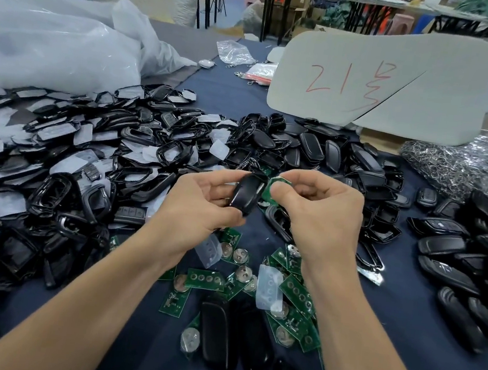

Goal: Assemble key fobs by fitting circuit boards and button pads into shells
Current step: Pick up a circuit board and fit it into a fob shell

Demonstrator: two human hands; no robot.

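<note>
Head view, sole view. Item: black shell (246, 196), glossy moulded plastic, judged light, rigid and rather slippery; best taken by its long edges, as here, leaving the open side free. Holder: left hand (203, 201), thumb and fingers curled round the shell, carrying it above the table (405, 314) at mid-frame. Item: green circuit board (273, 188), judged thin, stiff, very light and somewhat fragile, its parts and coin cell liable to harm under pressure; best held by the rim, not the face. Holder: right hand (322, 214), thumb and fingertips pinching the board by its edge. Position: board just beside the shell's right edge, between the two hands; whether it touches the shell or has entered it cannot be told. Stock below the hands: loose boards (205, 279) with round cells, and translucent button pads (268, 287), judged soft and floppy, lying among them near the wrists. Stock to the left: heap of shell frames (49, 190). Stock to the right: closed dark fobs (445, 245), well apart from the hands. Behind: grey card (374, 81) with red marking.
</note>
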